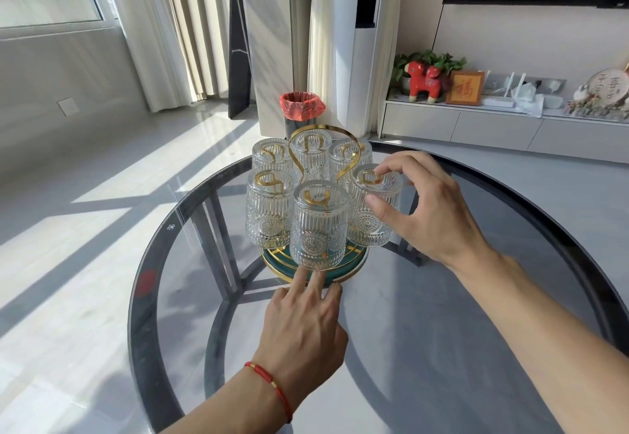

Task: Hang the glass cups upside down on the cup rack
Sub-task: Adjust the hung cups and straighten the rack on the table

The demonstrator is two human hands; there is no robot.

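Glass cups hang upside down on the cup rack [308, 157], six of them in a ring around its tall gold handle. The rack stands on a green and gold round base [343, 272] on the round glass table [442, 314]. On the left side are two cups, one at the back [270, 157] and one in front of it [267, 210]. In the middle, the back cup [311, 151] sits behind the handle and the front cup [320, 226] is nearest. The left hand [303, 328] has a red string on its wrist, and its fingers [311, 278] are stretched out, touching the base just under the front cup. On the right are a back cup [347, 156] and a right cup [372, 210]. The right hand [429, 208] is curled loosely around the right cup, one fingertip on its top and the thumb beside it
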